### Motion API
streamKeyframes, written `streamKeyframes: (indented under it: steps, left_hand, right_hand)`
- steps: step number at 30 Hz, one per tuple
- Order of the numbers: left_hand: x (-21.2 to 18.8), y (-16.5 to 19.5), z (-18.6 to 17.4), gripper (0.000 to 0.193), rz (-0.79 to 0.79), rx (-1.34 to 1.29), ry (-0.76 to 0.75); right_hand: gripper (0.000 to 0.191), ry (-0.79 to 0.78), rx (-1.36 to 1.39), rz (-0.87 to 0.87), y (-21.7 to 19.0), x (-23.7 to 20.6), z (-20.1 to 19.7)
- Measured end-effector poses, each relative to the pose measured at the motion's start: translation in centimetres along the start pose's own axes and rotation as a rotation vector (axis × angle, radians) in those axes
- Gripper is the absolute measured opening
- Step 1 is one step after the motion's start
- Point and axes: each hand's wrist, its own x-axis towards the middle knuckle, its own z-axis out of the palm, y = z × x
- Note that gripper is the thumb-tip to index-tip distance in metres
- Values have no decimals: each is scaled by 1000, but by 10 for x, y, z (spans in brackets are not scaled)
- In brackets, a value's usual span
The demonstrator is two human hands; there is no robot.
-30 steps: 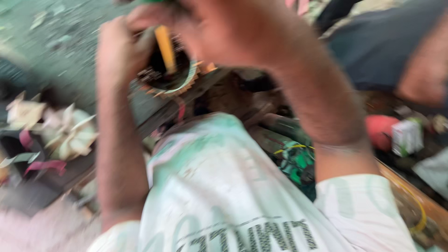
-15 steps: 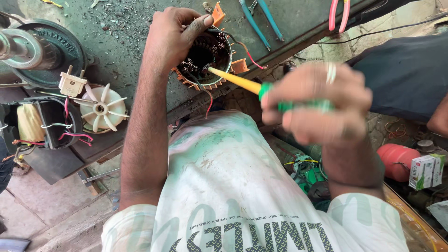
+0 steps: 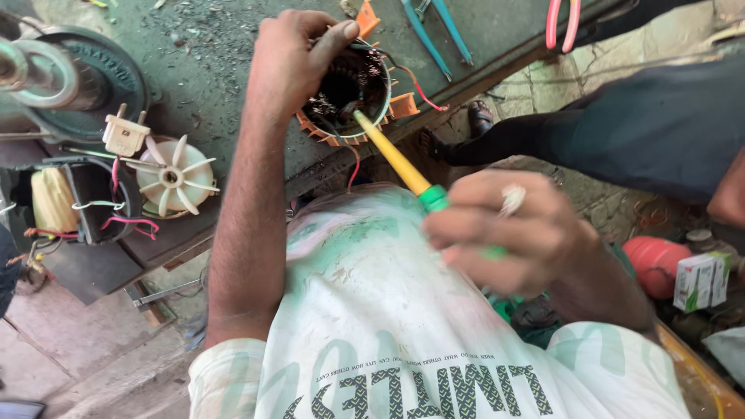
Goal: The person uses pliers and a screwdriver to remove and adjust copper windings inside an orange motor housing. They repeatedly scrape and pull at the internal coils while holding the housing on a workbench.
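the left hand point(image 3: 291, 58) gripped the rim of a round motor winding point(image 3: 349, 97) with orange tabs, its fingers pinching the edge, holding it at the table point(image 3: 209, 70) edge. the right hand point(image 3: 516, 233) closed its grip around a yellow and green screwdriver point(image 3: 396, 159), tip poked into the winding. a white fan point(image 3: 172, 177) lay well apart on the left.
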Motion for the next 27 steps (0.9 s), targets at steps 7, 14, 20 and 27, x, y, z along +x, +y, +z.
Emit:
streamKeyframes:
  steps: [7, 14, 20, 27]
  left_hand:
    - [3, -9, 5, 36, 14, -25, -11]
    - [5, -27, 8, 29, 23, -315, -58]
    - [-8, -51, 9, 34, 176, -458, -1]
    - [4, -33, 10, 20, 233, -162, 133]
  right_hand:
    - [31, -30, -57, -5, 2, 8, 6]
    - [38, -74, -189, -119, 38, 64, 67]
    - [53, -54, 8, 63, 85, 76, 52]
    - [48, 117, 44, 52, 84, 45, 22]
